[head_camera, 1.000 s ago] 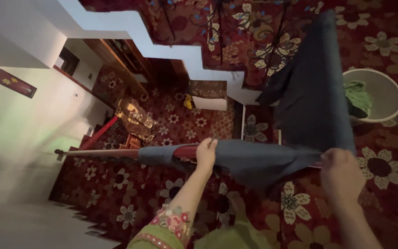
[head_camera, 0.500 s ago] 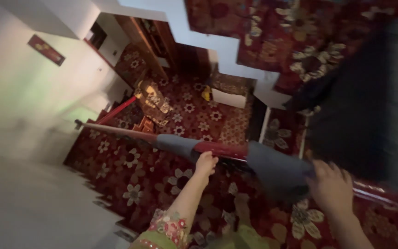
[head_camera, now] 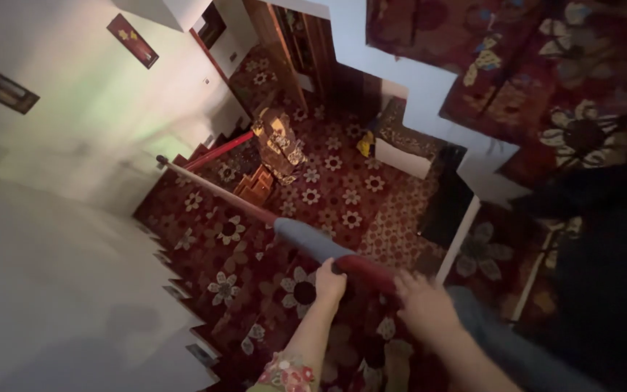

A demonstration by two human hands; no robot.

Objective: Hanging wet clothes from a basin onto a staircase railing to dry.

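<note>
A grey cloth lies wrapped over a red handrail that slopes down along a staircase. My left hand grips the rail where the cloth's near end sits. My right hand is just to its right, fingers bent over the cloth-covered rail. More of the cloth, dark and blurred, hangs at the right and trails past my right forearm. My left sleeve is green with flower embroidery.
Stairs in red flowered carpet drop away below the rail beside a white wall. On the floor below stand a patterned seat, a white box and a small yellow object. A framed picture hangs on the wall.
The view has swung left and down, so the white basket is out of sight. My right hand has slid left along the rail, close to my left hand, bunching the cloth.
</note>
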